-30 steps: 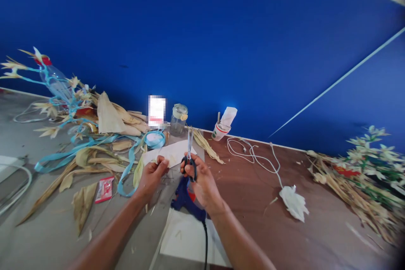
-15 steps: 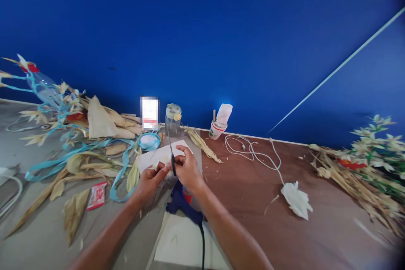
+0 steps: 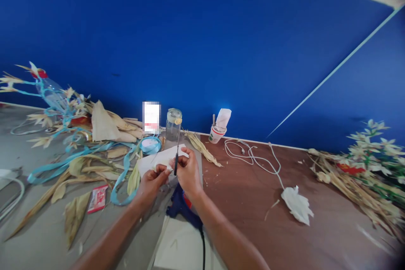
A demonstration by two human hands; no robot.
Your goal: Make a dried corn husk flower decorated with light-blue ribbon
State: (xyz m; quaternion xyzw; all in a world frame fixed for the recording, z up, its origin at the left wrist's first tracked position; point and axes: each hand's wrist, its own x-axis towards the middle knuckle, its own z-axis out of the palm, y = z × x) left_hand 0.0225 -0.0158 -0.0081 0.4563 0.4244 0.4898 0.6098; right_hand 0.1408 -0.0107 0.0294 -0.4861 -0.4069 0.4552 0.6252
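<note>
Worked two-handed just beyond the dark blue glue gun [image 3: 182,207], above the white sheet [image 3: 147,164] lying on that same far side of the glue gun. Held the scissors [image 3: 176,163] in the right hand [image 3: 189,174], with thumb and fingers closed round the black handles. Pinched a small pale piece [image 3: 169,169] between thumb and fingers of the left hand [image 3: 153,182], also beyond the glue gun and slightly to its left. Could not tell whether the piece touched the blades or was merely beside them. Judged the work to be partway along: saw finished-looking pale blooms [image 3: 42,141] on blue stems [image 3: 28,93] well to the left of the glue gun, against a single small scrap in hand. Found no clear cut edge on that scrap, largely hidden by the fingers, so could not say how much shaping was done. Counted as material seemingly left to use the dry husks [image 3: 103,126] and the blue ribbon [image 3: 47,174], both left of the glue gun, plus the pale strips [image 3: 203,147] beyond it and to its right. Saw the scissors nearly upright in view, with tips pointing away from the glue gun, handles nearest to it, and the long axis leaning slightly rightward toward the tips. Saw the blades as one thin line, too narrow to tell whether spread or together.
</note>
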